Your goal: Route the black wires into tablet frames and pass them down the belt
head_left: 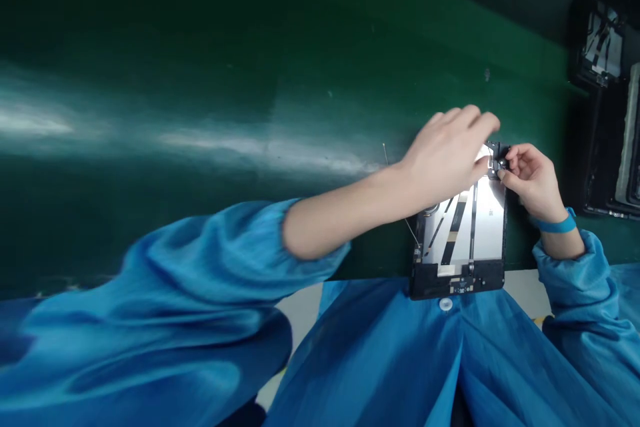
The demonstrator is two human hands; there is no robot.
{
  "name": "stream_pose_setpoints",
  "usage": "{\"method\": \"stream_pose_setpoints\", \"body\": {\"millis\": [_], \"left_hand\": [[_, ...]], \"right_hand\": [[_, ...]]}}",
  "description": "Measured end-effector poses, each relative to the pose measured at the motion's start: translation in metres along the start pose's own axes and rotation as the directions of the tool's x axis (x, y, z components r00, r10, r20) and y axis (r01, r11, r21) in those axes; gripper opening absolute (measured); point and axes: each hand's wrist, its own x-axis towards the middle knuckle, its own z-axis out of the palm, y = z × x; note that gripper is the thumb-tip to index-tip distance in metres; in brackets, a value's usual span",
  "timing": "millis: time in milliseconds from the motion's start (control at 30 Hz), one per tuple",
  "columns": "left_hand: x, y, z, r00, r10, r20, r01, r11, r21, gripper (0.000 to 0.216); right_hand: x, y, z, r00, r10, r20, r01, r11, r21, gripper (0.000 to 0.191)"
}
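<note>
An opened tablet (489, 227), its inside showing pale metal, dark ribbon strips and black ends, lies at the table's near edge against my blue coat. My left hand (445, 157) reaches across its upper part. The thumb and index finger are apart, nothing visible between them; the other fingertips are hidden. My right hand (535, 177) is closed at the upper right corner, thumb and fingers pinching the tablet's edge by small dark parts. A thin wire (413, 233) rises from the tablet's left side, passes behind my left forearm and sticks out above it.
The green table (200, 67) is glossy, with a bright light streak. Another opened tablet (603, 47) sits at the far right. Below it stands a dark tray (595, 173) with stacked, pale-edged panels (627, 140). A blue wrist strap (557, 223) circles my right wrist.
</note>
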Motion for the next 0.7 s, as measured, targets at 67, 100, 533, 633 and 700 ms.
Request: {"method": "stream_pose_setpoints", "body": {"millis": [67,100,533,633,700], "left_hand": [[-0.027,-0.015,-0.016,0.997,-0.057,-0.056,0.056,0.998,-0.031,0.031],[-0.043,-0.023,-0.022,0.995,-0.096,-0.035,0.094,0.994,-0.047,0.027],[-0.127,-0.003,-0.036,0.989,0.021,-0.144,-0.046,0.984,-0.170,0.016],[-0.132,0.000,-0.026,0.959,-0.083,-0.271,0.025,0.977,-0.211,0.036],[-0.137,0.000,-0.014,0.942,-0.256,-0.219,0.172,0.924,-0.341,0.050]], "right_hand": [[0.002,-0.002,-0.002,0.999,0.020,-0.044,-0.017,0.997,0.069,0.031],[0.002,-0.005,-0.002,0.996,0.011,-0.083,-0.003,0.995,0.096,0.029],[-0.038,-0.072,0.086,0.712,-0.179,0.679,0.428,0.877,-0.218,0.013],[-0.031,-0.070,0.074,0.643,-0.214,0.735,0.493,0.850,-0.183,0.016],[-0.027,-0.070,0.064,0.594,-0.237,0.769,0.553,0.815,-0.176,0.016]]}}
